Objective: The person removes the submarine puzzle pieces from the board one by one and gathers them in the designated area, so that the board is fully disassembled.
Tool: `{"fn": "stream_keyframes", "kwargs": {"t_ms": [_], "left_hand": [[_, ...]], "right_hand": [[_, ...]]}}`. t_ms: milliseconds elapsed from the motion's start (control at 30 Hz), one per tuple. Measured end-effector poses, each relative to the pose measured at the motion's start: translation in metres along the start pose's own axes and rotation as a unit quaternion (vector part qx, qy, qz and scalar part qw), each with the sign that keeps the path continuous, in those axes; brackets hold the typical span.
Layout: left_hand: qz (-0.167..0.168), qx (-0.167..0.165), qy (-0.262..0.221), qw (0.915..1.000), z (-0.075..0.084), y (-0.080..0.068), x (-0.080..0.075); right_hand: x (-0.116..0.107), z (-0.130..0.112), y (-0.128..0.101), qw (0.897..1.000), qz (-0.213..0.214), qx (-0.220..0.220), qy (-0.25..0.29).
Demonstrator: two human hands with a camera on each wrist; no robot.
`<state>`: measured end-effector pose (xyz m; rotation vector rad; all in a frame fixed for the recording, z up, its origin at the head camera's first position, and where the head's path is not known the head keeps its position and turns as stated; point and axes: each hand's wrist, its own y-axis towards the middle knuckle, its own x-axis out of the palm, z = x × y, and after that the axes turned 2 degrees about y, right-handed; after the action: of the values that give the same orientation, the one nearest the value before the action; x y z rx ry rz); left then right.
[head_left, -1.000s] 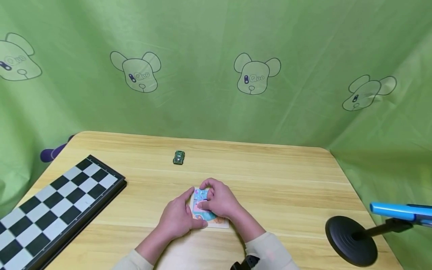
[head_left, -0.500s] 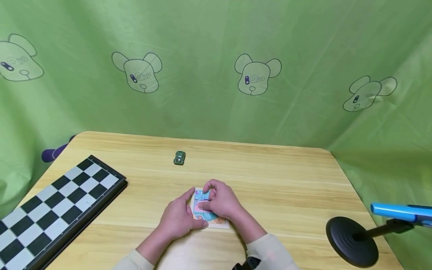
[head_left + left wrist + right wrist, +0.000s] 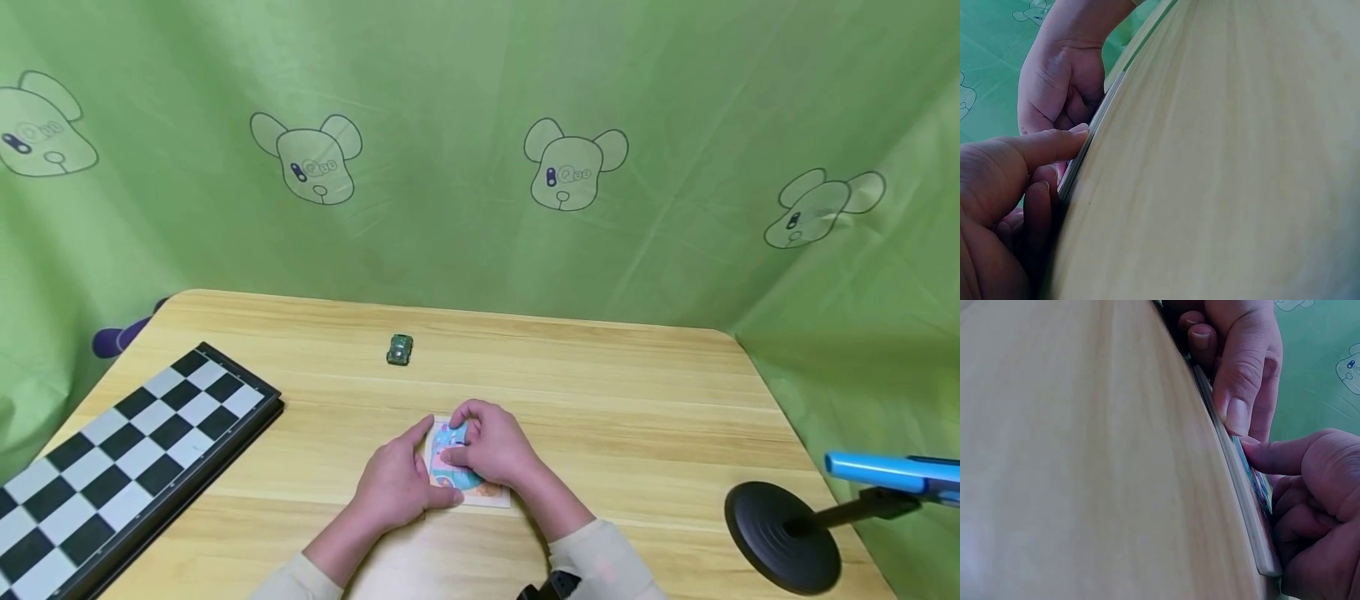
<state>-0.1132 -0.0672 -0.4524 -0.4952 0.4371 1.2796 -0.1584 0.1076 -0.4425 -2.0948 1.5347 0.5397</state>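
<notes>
A small picture puzzle (image 3: 444,473) in pink and blue, set in a pale tray (image 3: 487,502), lies on the table. My left hand (image 3: 397,485) holds the tray at its left side, thumb along the near edge. The right hand (image 3: 495,443) bends over the picture, its thumb and curled index finger on the pieces. In the left wrist view, the left thumb (image 3: 1054,145) presses the thin edge of the tray. The right wrist view shows the right thumb (image 3: 1279,455) against the picture face. My right hand covers much of the picture.
A folded chessboard (image 3: 150,442) lies at the left, and a small green toy car (image 3: 400,350) stands beyond the hands. A black round stand (image 3: 783,537) with a blue part is at the right. Green curtain (image 3: 450,250) hangs behind the table.
Both hands stay nearly in place. The picture's left edge now slants more within the tray, and the pale margin beside it looks wider at the top.
</notes>
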Motion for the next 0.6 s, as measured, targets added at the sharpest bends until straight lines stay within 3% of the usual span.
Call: {"fn": "stream_keyframes", "kwargs": {"t_ms": [433,600], "left_hand": [[-0.003,-0.001,-0.003,1.0,-0.0006,0.0006,0.0005],[0.002,0.002,0.004,1.0,-0.0006,0.0002,-0.0002]], "right_hand": [[-0.0047,-0.0036,-0.0063,0.999,0.024,-0.031,0.01],[-0.0061,-0.001,-0.0088,0.998,0.037,-0.044,-0.011]]}}
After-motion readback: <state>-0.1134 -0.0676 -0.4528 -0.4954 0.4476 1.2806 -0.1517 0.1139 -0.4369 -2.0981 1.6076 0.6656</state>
